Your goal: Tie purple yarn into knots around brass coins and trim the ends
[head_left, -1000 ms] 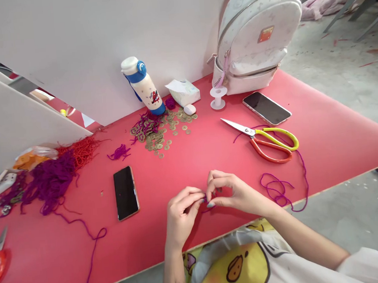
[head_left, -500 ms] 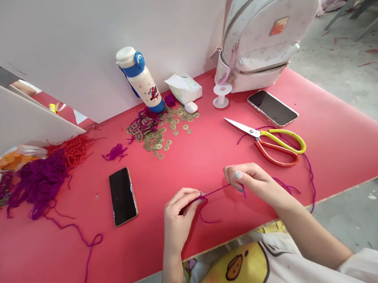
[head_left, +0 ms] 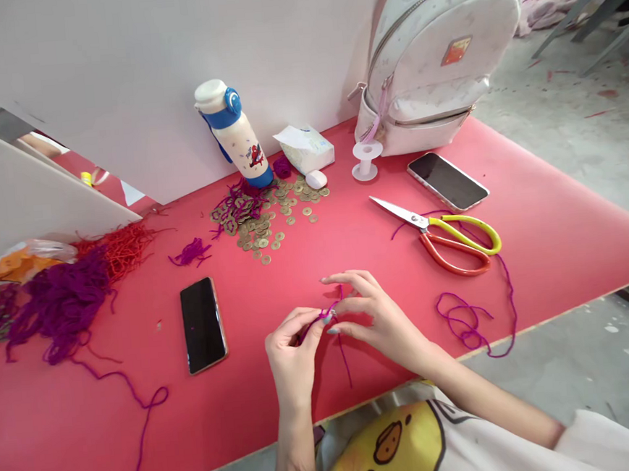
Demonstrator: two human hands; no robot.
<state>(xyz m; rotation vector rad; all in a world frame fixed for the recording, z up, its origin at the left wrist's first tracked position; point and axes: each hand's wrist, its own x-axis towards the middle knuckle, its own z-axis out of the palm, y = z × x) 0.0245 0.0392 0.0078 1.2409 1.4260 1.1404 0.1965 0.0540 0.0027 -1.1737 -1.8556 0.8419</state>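
Near the front edge of the red table, my left hand (head_left: 295, 342) pinches a purple cord (head_left: 345, 360) between thumb and fingers. The cord's ends stick up and hang down beside the fingertips. My right hand (head_left: 368, 307) is just to the right, its fingers spread around the cord at the left fingertips; whether it touches the cord is hard to tell. Scissors (head_left: 428, 230) with one yellow and one red handle lie to the right, over a purple strand. A loose coil of purple cord (head_left: 463, 322) rests below them.
Brass coins (head_left: 260, 232), a bottle (head_left: 238, 136), a tissue pack (head_left: 308, 149) and a spool (head_left: 366, 162) stand or lie behind. Phones lie left (head_left: 204, 324) and right (head_left: 448, 180), by a backpack (head_left: 431, 59). Purple yarn (head_left: 61, 302) is piled at left.
My right hand has moved left to my left hand and its fingers have opened from a pinch on the cord. The cord is no longer stretched between the hands.
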